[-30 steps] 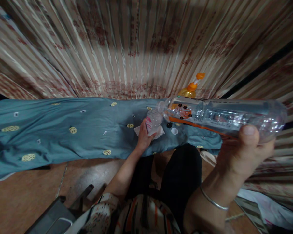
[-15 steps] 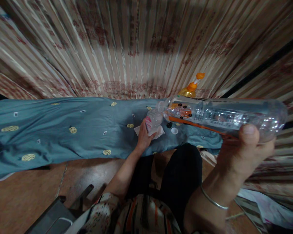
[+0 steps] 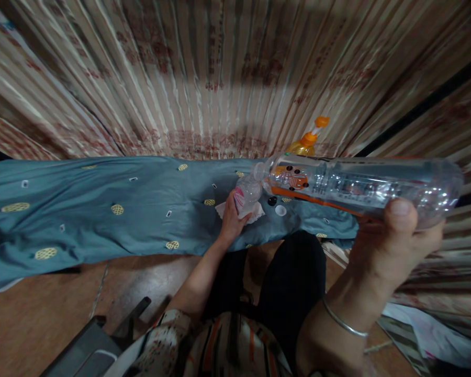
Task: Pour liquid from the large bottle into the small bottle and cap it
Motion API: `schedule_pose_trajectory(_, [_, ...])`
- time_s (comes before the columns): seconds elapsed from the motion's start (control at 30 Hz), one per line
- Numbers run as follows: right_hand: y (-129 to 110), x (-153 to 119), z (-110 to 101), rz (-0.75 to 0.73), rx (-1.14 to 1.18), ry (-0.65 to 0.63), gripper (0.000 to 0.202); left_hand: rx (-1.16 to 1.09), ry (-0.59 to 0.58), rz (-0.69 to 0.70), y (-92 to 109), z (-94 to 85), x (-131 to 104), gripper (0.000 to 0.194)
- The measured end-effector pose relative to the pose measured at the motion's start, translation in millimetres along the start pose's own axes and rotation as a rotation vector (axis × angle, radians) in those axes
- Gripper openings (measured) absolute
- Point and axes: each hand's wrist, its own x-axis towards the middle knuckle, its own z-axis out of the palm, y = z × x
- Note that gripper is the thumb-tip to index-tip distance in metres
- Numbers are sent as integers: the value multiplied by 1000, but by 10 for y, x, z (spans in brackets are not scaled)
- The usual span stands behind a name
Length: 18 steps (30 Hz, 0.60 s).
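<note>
My right hand [image 3: 392, 243] grips a large clear plastic bottle [image 3: 361, 186] near its base and holds it almost level, its open neck pointing left. The neck meets the mouth of a small clear bottle [image 3: 246, 193] that my left hand [image 3: 231, 220] holds upright on a white tissue [image 3: 255, 212]. Both stand on a blue-grey cloth [image 3: 102, 209] with yellow patches. Beside the small bottle lie a white cap [image 3: 280, 210] and a black cap [image 3: 272, 201].
An orange-capped yellow bottle [image 3: 308, 141] stands behind the big bottle, against a striped curtain [image 3: 220, 73]. Brown floor [image 3: 43, 309] lies in front of the cloth. A grey stool [image 3: 90, 348] is at the lower left, and my dark-clothed knees [image 3: 290, 283] are below the hands.
</note>
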Motion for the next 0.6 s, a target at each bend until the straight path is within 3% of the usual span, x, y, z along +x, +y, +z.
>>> schedule_pose_trajectory(0.27, [-62,-25,-3,-18,-72,-26,49,1,5,6,2,2,0,106])
schedule_pose_trajectory(0.6, [-63,-20,-1,-30,-68,-13,58,-8,-1,-2,5,-5,-1,105])
